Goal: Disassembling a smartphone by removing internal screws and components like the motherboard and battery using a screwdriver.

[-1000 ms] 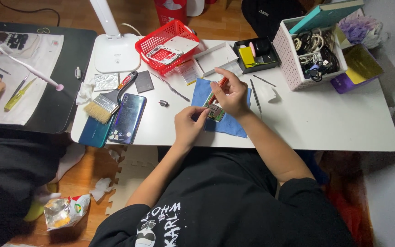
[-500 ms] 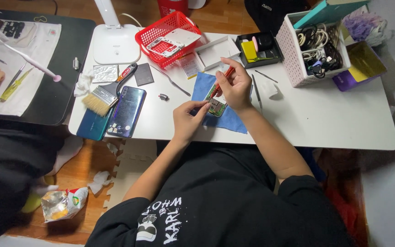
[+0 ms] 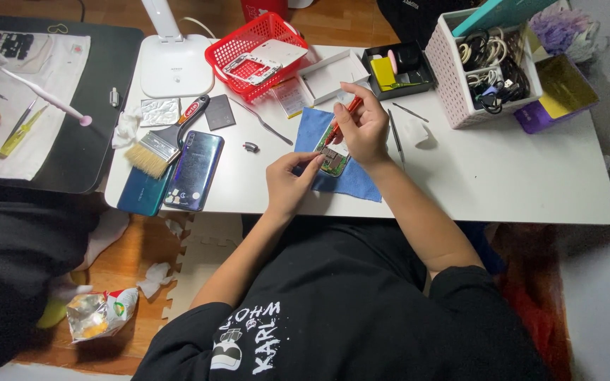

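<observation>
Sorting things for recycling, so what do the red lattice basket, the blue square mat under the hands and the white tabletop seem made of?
Red lattice basket: likely moulded plastic, with a uniform glossy grid. Blue square mat: probably soft cloth, matte with limp edges. White tabletop: smooth, faintly sheened laminate or plastic; which is unclear.

Single head view, steep downward, near white table (image 3: 503, 176)

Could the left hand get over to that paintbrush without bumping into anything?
Probably yes. The left hand steadies the circuit board, and the paintbrush lies off to its left. Only the flat phones lie between, low enough to pass over, though it must release the board.
</observation>
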